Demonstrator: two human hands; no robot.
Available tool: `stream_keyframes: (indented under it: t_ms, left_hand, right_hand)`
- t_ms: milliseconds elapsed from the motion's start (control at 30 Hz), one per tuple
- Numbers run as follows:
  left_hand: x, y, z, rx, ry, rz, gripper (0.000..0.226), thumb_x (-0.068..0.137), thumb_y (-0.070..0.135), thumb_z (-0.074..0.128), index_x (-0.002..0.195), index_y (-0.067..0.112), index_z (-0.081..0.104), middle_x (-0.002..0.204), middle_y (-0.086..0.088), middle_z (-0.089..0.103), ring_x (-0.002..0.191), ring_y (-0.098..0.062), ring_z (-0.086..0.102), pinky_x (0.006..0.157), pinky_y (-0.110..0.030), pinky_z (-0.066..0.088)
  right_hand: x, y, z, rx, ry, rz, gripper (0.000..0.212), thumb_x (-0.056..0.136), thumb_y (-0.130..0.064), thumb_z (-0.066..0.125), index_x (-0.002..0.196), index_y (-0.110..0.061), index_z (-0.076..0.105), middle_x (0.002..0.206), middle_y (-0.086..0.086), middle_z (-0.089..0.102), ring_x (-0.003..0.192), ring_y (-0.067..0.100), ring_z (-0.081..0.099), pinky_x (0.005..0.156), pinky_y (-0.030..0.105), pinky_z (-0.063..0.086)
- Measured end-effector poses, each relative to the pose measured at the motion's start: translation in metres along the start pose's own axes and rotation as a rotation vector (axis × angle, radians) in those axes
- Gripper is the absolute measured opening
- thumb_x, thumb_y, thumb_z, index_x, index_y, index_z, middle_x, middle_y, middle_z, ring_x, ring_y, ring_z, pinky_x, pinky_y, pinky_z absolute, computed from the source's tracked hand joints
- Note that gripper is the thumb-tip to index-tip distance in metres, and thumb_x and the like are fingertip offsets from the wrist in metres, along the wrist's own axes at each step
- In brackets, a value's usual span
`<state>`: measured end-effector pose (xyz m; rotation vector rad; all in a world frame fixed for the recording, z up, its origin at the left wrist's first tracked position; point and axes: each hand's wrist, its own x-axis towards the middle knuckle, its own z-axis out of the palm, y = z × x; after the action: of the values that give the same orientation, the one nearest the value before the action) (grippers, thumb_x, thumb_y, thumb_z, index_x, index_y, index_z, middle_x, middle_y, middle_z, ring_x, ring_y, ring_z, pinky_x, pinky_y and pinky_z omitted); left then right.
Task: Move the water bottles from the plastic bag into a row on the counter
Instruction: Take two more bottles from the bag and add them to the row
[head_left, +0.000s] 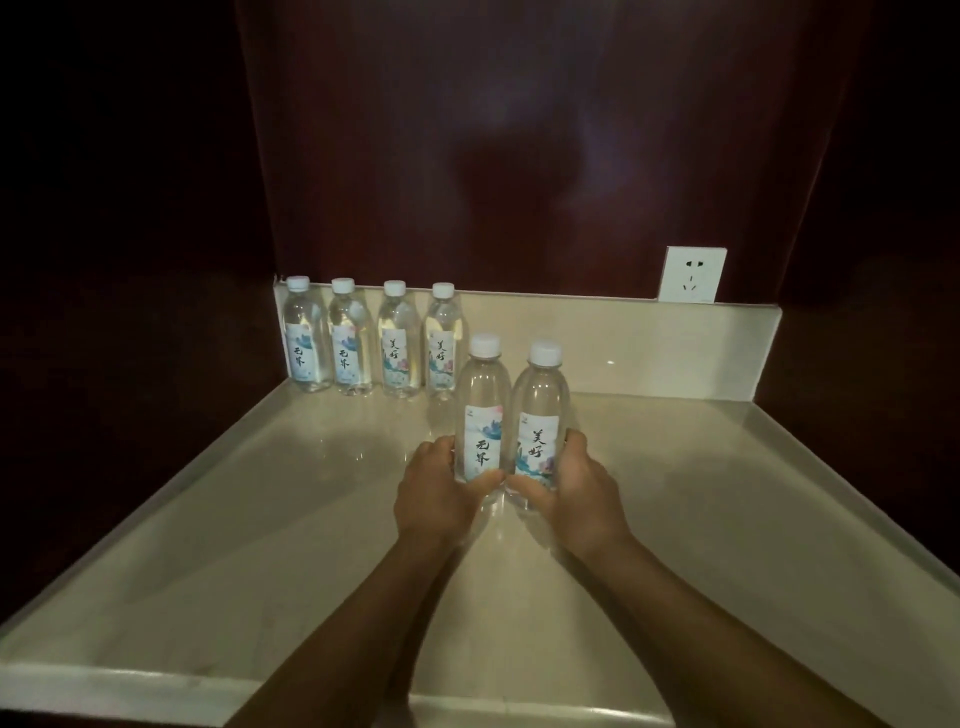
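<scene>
Presently we list six water bottles on the pale, glossy tabletop (701, 519), all upright, all clear plastic with white screw caps, filled with clear water and wrapped in a white label bearing a blue-and-pink floral wash and black brush characters.

Items one to four: a row of four bottles against the low backsplash (597, 338), well to the left of the wall socket (691, 274). Farthest from the socket stands the first bottle (306, 343), in the corner; then the second bottle (349, 345), the third bottle (397, 348), and the fourth bottle (442, 345), nearest the socket of the four. They stand just beside one another with narrow gaps. We note that the first two share one pair of characters and the latter two share another.

Items five and six: two bottles forward of the row, below and left of the socket, side by side and touching or nearly so. The left-held bottle (482, 410) carries the same characters as the first two; the right-held bottle (540, 415) matches the other pair. Whether their bases rest on the tabletop we cannot tell, as the hands cover them.

Our left hand (436, 493) grips the lower part of the left-held bottle, thumb across the front below the label and fingers (441, 447) curled round its outer side. Our right hand (576, 493) grips the right-held bottle likewise, thumb in front, fingers wrapped behind.

Dark reddish wood panelling (519, 156) backs the alcove.
</scene>
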<state>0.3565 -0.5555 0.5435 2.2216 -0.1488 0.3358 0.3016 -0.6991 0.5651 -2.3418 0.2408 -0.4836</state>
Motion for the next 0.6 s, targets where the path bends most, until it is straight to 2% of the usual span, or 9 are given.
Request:
stream_keyframes:
  t_ms: [100,233,367,467,600]
  left_hand:
    - [0.023,0.004,0.008,0.051,-0.007,0.005,0.054,0.074,0.056,0.078,0.116,0.025,0.066,0.109,0.004,0.068,0.101,-0.019,0.064,0.085,-0.037,0.053]
    - [0.058,0.009,0.027,0.062,0.026,-0.023,0.07,0.073,0.061,0.077,0.127,0.02,0.058,0.119,0.002,0.07,0.107,-0.024,0.067,0.086,-0.04,0.054]
    - [0.087,0.012,0.048,0.11,0.068,-0.047,0.059,0.079,0.058,0.074,0.119,0.02,0.055,0.113,-0.004,0.072,0.105,-0.028,0.067,0.083,-0.037,0.05]
    - [0.108,0.015,0.057,0.154,0.07,-0.046,0.057,0.082,0.058,0.071,0.123,0.021,0.054,0.116,-0.005,0.07,0.108,-0.03,0.067,0.084,-0.037,0.049]
    - [0.128,0.018,0.067,0.154,0.081,-0.028,0.052,0.089,0.052,0.068,0.124,0.018,0.052,0.116,-0.007,0.069,0.108,-0.03,0.066,0.083,-0.037,0.049]
  right_hand:
    - [0.029,0.007,0.006,-0.019,0.003,-0.016,0.05,0.083,-0.043,0.073,0.102,-0.019,0.034,0.11,0.005,0.066,0.099,0.03,0.063,0.069,0.03,0.039]
    - [0.07,0.018,0.016,0.013,0.03,0.015,0.046,0.082,-0.042,0.073,0.1,-0.021,0.037,0.101,0.001,0.062,0.095,0.029,0.063,0.071,0.034,0.045]
    - [0.106,0.031,0.031,-0.029,0.061,0.022,0.045,0.083,-0.05,0.068,0.104,-0.023,0.039,0.105,-0.001,0.064,0.094,0.026,0.064,0.073,0.036,0.049]
    - [0.135,0.038,0.039,-0.028,0.084,0.021,0.052,0.083,-0.054,0.067,0.115,-0.022,0.042,0.11,0.0,0.065,0.096,0.025,0.065,0.079,0.039,0.053]
    - [0.167,0.042,0.046,-0.052,0.054,0.045,0.06,0.082,-0.041,0.075,0.123,-0.016,0.04,0.114,0.002,0.065,0.099,0.025,0.066,0.073,0.03,0.049]
